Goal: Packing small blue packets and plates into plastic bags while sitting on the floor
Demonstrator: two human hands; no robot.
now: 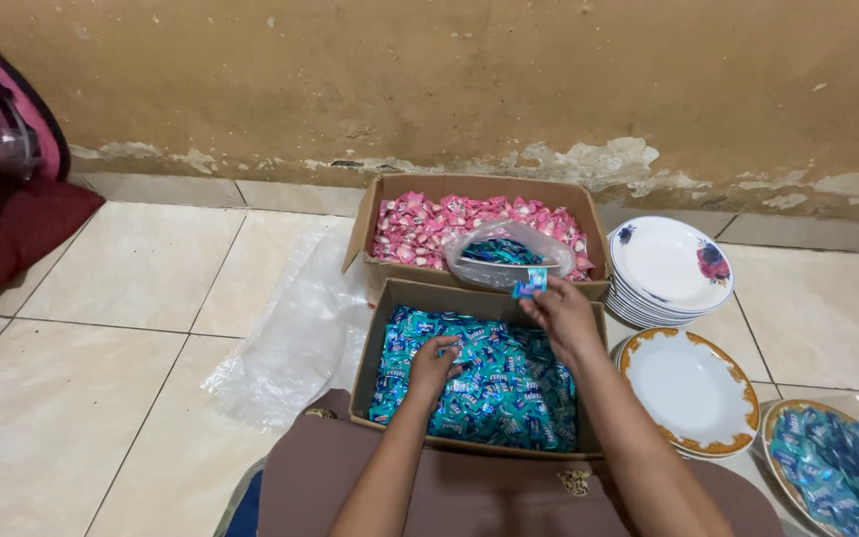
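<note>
Right hand [561, 316] pinching light, crinkly blue candies [530, 282] above cardboard box [469, 297]; left hand [432, 365] fingers curled among sweets inside, grip unclear.

A home, worked at floor level: pale floor tiles [131, 298] meet a stained, peeling wall [449, 80] beyond the fingertips, stacked dinner plates [670, 264] stand right of the fingers, and bundled cloth [12, 149] lies far left.

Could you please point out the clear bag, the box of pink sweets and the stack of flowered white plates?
clear bag [559, 251]: head view, its right rim.
box of pink sweets [367, 221]: head view, left cardboard wall.
stack of flowered white plates [668, 261]: head view, top plate's middle.
</note>
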